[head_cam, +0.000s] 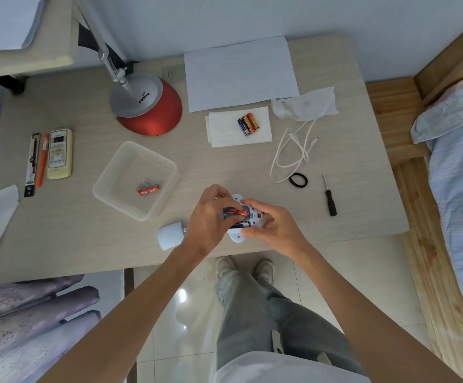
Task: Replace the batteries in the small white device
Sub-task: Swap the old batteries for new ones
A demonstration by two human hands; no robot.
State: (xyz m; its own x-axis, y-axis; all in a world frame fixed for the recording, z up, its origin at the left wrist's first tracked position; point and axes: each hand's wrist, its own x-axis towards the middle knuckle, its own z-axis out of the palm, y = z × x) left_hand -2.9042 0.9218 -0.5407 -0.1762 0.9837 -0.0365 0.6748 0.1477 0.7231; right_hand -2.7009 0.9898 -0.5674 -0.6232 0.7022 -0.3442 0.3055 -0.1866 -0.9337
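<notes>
The small white device lies open near the table's front edge, its battery bay facing up. A red battery and a dark blue one sit in the bay. My left hand pinches the left end of the red battery. My right hand grips the device's right side, fingers curled over it. The loose white cover rests just left of my left hand. Three batteries, one blue and two orange, lie on a white tissue. One red battery lies in the clear plastic tub.
A red-based desk lamp stands at the back. A remote control, an orange pen and a black pack lie far left. White paper, a white cable, a black hair tie and a screwdriver lie to the right.
</notes>
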